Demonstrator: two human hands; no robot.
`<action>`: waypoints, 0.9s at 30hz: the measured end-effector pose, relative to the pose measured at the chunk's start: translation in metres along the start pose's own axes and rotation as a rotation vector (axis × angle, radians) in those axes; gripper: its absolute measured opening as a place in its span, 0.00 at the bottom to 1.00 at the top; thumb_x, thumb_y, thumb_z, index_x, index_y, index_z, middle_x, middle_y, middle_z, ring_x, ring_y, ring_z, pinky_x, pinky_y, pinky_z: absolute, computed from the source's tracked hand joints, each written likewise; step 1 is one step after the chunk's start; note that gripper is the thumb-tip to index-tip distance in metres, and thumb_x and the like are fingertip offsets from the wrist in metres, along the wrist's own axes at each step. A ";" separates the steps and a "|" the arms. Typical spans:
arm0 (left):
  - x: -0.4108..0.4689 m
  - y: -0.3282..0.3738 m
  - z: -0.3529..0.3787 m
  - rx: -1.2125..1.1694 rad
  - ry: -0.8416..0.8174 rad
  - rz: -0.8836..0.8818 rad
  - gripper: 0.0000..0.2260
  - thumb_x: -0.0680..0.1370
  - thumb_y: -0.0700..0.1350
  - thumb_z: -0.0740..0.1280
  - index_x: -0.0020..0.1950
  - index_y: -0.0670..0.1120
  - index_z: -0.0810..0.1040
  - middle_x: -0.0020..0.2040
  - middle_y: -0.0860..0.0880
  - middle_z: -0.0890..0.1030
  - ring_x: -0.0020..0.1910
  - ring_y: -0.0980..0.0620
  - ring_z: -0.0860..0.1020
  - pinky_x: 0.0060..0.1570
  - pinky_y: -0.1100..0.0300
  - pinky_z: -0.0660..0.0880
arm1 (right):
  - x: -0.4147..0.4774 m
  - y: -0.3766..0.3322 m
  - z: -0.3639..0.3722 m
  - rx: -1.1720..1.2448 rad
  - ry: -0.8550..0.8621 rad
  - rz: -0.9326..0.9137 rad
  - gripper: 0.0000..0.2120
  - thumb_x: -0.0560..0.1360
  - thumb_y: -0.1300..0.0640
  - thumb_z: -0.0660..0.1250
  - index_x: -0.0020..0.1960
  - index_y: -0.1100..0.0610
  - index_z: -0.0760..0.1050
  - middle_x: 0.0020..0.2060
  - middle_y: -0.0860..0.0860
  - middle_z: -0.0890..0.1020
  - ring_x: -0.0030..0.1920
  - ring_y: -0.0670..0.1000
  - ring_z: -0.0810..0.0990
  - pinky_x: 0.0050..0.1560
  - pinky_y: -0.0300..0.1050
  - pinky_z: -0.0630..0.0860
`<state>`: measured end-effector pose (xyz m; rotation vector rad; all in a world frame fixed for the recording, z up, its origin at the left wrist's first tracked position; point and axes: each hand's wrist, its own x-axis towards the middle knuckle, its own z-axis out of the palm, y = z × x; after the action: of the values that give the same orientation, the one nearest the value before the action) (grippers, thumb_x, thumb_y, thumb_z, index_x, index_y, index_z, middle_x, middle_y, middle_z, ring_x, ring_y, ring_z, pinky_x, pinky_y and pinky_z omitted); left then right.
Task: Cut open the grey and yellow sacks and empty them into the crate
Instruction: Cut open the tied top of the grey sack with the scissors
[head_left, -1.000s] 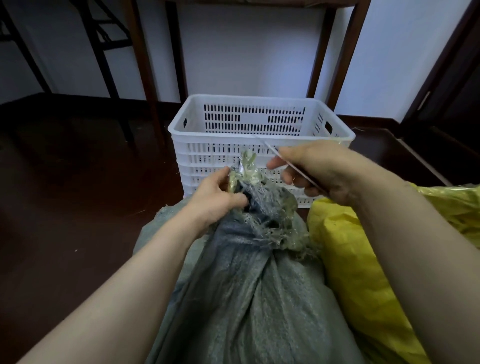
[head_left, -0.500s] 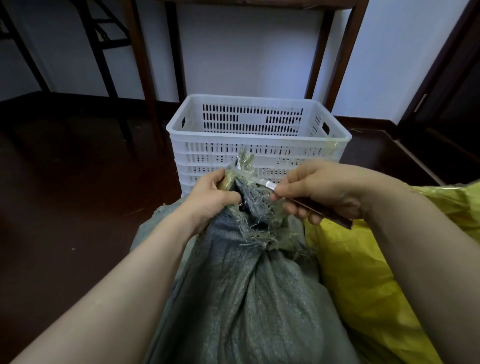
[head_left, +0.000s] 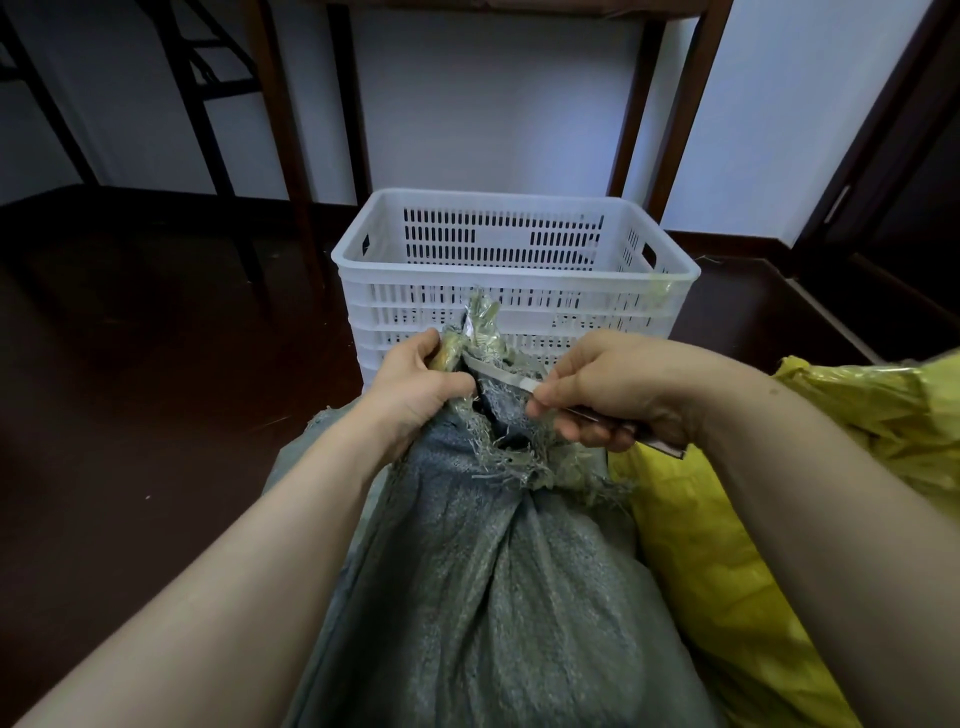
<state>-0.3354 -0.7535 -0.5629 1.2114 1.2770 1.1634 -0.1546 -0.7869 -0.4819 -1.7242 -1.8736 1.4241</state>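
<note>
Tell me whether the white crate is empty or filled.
Cannot tell fully: the crate shows bare inner walls near the top, but its floor is hidden.

Left hand (head_left: 415, 387) clenched round the bunched, frayed neck of the grey sack (head_left: 498, 582). Right hand (head_left: 605, 389) gripped a knife (head_left: 511, 378), blade laid across the neck, tip against the left hand. Yellow sack (head_left: 727, 587) pressed against the grey one's right side. White slotted crate (head_left: 514, 291) stood just beyond, on dark floor (head_left: 145, 415).

Open crate (head_left: 519, 283) just beyond sacks (head_left: 493, 571)
</note>
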 end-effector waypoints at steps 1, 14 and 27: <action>-0.001 0.000 0.001 0.004 -0.007 0.005 0.24 0.69 0.27 0.67 0.64 0.38 0.71 0.56 0.43 0.78 0.51 0.48 0.79 0.50 0.54 0.77 | 0.002 0.000 0.003 0.012 0.010 -0.003 0.08 0.79 0.62 0.62 0.44 0.65 0.77 0.22 0.52 0.75 0.18 0.45 0.67 0.18 0.33 0.61; -0.006 0.005 0.009 -0.003 0.037 0.038 0.20 0.73 0.32 0.68 0.65 0.39 0.74 0.53 0.40 0.81 0.43 0.47 0.80 0.39 0.58 0.78 | 0.019 -0.006 0.033 -0.117 0.316 -0.063 0.11 0.80 0.57 0.59 0.40 0.59 0.73 0.17 0.47 0.73 0.20 0.46 0.68 0.25 0.40 0.65; -0.004 0.004 0.024 0.567 0.312 0.229 0.14 0.72 0.44 0.70 0.28 0.49 0.71 0.24 0.53 0.72 0.26 0.57 0.69 0.25 0.61 0.62 | 0.022 -0.009 0.052 -0.598 0.634 -0.235 0.05 0.79 0.57 0.60 0.44 0.54 0.66 0.35 0.50 0.69 0.39 0.54 0.69 0.33 0.44 0.61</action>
<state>-0.3114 -0.7573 -0.5598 1.6665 1.8215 1.2276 -0.2036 -0.7924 -0.5107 -1.7978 -2.1089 0.1683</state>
